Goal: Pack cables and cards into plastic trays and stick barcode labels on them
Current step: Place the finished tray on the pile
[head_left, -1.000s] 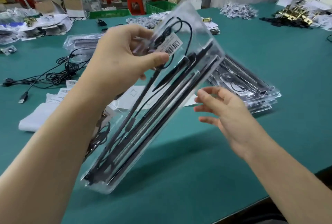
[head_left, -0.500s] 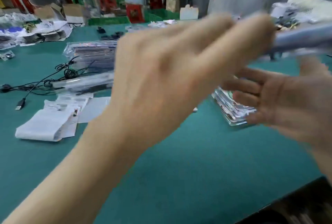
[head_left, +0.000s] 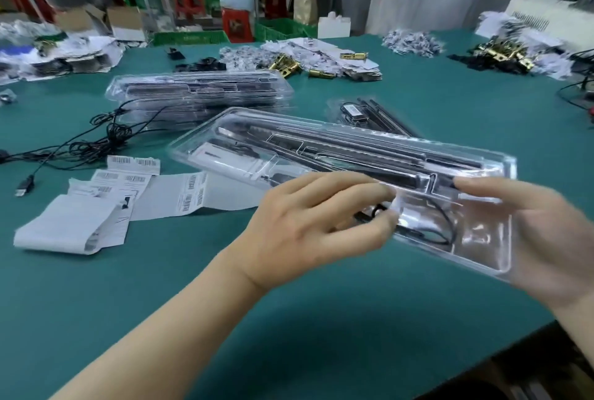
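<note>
Head view: I hold a clear plastic tray in the air above the green surface, lying almost flat, its far end pointing away to my left. My right hand cradles the near end from beneath, showing through the plastic, with the thumb laid over the top. My left hand curls its fingers over the tray's near edge, thumb and forefinger closing on it beside the black cable coiled inside. Long black strips fill the tray's far channels, and a white card lies at the far end. On the surface lie barcode labels, loose cables and a stack of filled trays.
</note>
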{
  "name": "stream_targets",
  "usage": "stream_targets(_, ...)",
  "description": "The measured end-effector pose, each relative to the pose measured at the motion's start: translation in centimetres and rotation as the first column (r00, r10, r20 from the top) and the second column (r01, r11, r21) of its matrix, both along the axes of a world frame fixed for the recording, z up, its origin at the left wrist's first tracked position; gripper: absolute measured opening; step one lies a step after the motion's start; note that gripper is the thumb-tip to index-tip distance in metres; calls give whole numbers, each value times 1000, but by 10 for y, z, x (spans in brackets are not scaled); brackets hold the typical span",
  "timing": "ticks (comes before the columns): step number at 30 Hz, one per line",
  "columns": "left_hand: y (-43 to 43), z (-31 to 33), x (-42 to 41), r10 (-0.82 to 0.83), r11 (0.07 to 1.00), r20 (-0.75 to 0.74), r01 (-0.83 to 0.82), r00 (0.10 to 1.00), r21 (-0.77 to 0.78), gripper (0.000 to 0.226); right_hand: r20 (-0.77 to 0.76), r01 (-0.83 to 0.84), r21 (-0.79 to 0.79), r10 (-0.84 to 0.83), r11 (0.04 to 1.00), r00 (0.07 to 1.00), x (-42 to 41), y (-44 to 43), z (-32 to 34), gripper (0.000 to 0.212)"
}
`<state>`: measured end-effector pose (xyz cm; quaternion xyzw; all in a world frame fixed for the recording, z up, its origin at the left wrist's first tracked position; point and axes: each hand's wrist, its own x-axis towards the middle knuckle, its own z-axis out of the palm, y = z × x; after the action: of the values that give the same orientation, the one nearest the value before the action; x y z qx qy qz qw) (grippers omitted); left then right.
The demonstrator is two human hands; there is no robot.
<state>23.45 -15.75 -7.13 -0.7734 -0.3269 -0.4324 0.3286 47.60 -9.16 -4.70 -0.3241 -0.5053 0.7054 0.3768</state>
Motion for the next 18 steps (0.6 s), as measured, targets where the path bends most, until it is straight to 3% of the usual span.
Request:
stream_targets(2, 0, -6, -7, 64, 992, -9, -64, 998, -105, 31, -8, -51, -56, 51, 997, 999, 1, 4, 9, 76)
stream_targets(3, 0, -9, -8, 101, 979, -15, -102, 995, -175, 36, -27, 37, -80, -39, 996, 999, -1, 14, 9, 70)
stream_targets(7, -4, -40, -25, 172, 886, 19, -146, 985, -440, 40, -109, 156, -65, -163, 986, 981, 0, 28, 5, 16)
stream_targets(9, -9, -55, -34, 201, 829, 22, -158, 979, -537, 41, -99, 223, -69, -229, 972, 969, 1, 40, 7, 14)
stream_targets(14, -22, -76, -43, 238, 741, 54, -145, 970, -656, 37, -83, 196, -12, -197, 980, 977, 4, 58, 6, 43)
stream_targets(16, -23, -78, -44, 241, 725, 88, -119, 967, -678, 36, -68, 198, 2, -198, 980, 978, 4, 60, 4, 36)
stream_targets(18, -21, -75, -42, 277, 696, 269, 1, 922, -718, 37, -50, 166, 26, -165, 986, 985, 5, 58, 0, 19)
